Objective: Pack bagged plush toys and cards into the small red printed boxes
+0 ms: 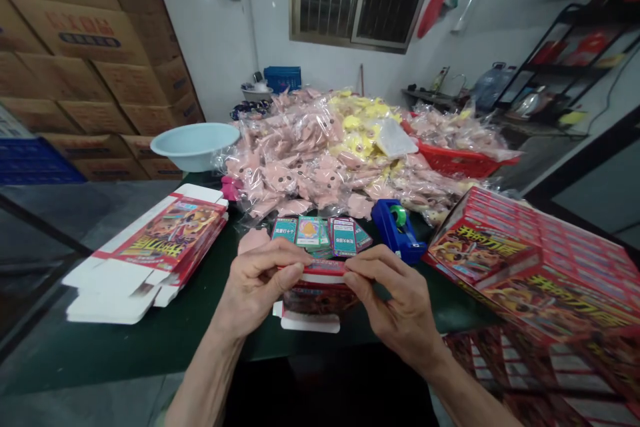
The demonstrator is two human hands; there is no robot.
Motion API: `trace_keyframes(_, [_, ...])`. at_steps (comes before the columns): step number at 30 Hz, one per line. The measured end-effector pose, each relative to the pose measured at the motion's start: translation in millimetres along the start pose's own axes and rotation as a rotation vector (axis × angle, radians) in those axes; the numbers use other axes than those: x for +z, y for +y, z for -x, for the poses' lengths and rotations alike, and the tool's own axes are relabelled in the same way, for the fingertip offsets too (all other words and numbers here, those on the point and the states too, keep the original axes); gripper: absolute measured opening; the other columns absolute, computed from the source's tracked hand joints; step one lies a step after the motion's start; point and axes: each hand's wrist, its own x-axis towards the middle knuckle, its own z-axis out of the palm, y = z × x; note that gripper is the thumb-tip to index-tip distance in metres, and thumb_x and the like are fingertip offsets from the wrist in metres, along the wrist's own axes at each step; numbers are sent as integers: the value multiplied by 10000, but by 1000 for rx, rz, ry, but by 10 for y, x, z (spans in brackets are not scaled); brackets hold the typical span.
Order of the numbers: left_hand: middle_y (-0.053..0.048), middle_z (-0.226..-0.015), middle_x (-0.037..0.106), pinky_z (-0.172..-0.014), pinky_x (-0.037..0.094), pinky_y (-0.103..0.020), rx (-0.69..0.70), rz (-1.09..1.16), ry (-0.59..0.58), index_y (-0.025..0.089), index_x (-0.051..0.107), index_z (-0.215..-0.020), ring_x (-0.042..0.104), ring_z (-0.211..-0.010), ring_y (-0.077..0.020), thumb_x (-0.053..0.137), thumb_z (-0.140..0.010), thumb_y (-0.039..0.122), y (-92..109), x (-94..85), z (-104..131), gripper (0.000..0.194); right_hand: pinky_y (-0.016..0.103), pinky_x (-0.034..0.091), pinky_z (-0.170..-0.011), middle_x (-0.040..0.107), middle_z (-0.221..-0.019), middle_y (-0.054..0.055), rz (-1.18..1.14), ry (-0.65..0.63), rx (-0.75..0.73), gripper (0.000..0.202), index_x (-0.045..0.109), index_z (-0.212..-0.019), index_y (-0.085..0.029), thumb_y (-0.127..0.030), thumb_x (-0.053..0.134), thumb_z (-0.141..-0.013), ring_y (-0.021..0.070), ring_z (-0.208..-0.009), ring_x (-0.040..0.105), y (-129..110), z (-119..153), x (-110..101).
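Note:
Close in front of me, a small red printed cardboard box point(320, 299) is held between both hands, with a white end flap sticking out toward me. My left hand point(255, 280) pinches the box's top left edge between thumb and fingers. At the top right edge, my right hand point(395, 293) grips it the same way. Just beyond the box lie several teal-bordered cards point(307, 232) in loose stacks. A blue tape dispenser point(399, 230) with green tape stands right of the cards. What is inside the box is hidden.
Flattened printed boxes point(173, 233) are stacked at the left. Filled boxes point(500, 247) are piled at the right. Behind the cards rises a heap of bagged pink and yellow plush toys point(310, 167), between a pale blue basin point(195, 147) and a red basket point(460, 159).

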Motion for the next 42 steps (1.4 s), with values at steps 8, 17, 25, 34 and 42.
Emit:
trace_keyframes(8, [-60,-917,696,-745,532,-281,230,-220,34,200,702,-950,657,-849,-171,570,-826,109,-25,13,71,202,216,501,-623,609,-872,55,126,9,-32,179,629,-971,-159,-73,566,-827,110,-736,599,-43,92,35])
trace_keyframes(17, [-85,-983,703,-743,575,-279,432,-526,106,180,646,-1036,683,-869,-174,588,-803,84,-29,68,187,259,235,525,-678,596,-948,62,142,-64,34,190,608,-1005,-190,-112,556,-839,131,-799,622,-112,157,2])
trace_keyframes(25, [-76,-912,732,-722,581,-230,465,-627,-105,176,678,-967,702,-833,-157,609,-809,141,187,-79,18,176,264,511,-689,569,-923,69,217,-101,68,168,582,-1007,-169,-128,536,-852,131,-780,590,-162,104,-29])
trace_keyframes(34, [-140,-1187,611,-851,549,-384,429,-491,107,209,576,-1131,613,-1071,-254,666,-785,275,-194,136,287,364,397,501,-898,479,-1249,124,145,146,-39,491,463,-1281,-248,-59,523,-832,235,-1143,519,31,410,298])
trace_keyframes(42, [-2,-878,692,-633,550,-205,231,-355,411,202,530,-1154,673,-707,-130,747,-691,182,-199,374,318,512,376,525,-827,445,-1301,134,51,146,54,564,333,-1374,-256,-154,518,-851,230,-1112,539,167,442,214])
